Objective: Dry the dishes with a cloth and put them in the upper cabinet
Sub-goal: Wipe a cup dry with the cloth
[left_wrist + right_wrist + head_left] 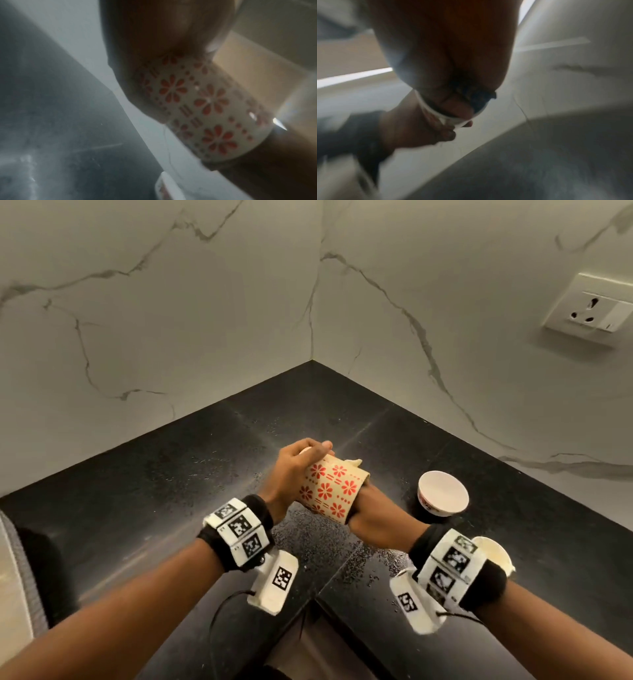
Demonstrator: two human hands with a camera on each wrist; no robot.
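Observation:
A cream mug [330, 491] with red flower prints lies tilted on its side in the air over the black counter [171, 474]. My left hand [298, 467] grips its base end, fingers curled over it. My right hand [370, 515] is pushed into the mug's mouth, with its fingers hidden inside. A bit of cream cloth [354, 462] peeks out beyond the rim. The left wrist view shows the mug [205, 108] close up under my left palm. In the blurred right wrist view my thumb presses a wad of cloth [477, 98] inside the mug's rim [450, 117].
A white bowl [443, 493] stands on the wet counter to the right of the mug. A second cream dish [496, 553] sits behind my right wrist. Marble walls meet in the corner, with a wall socket [592, 309] at the right.

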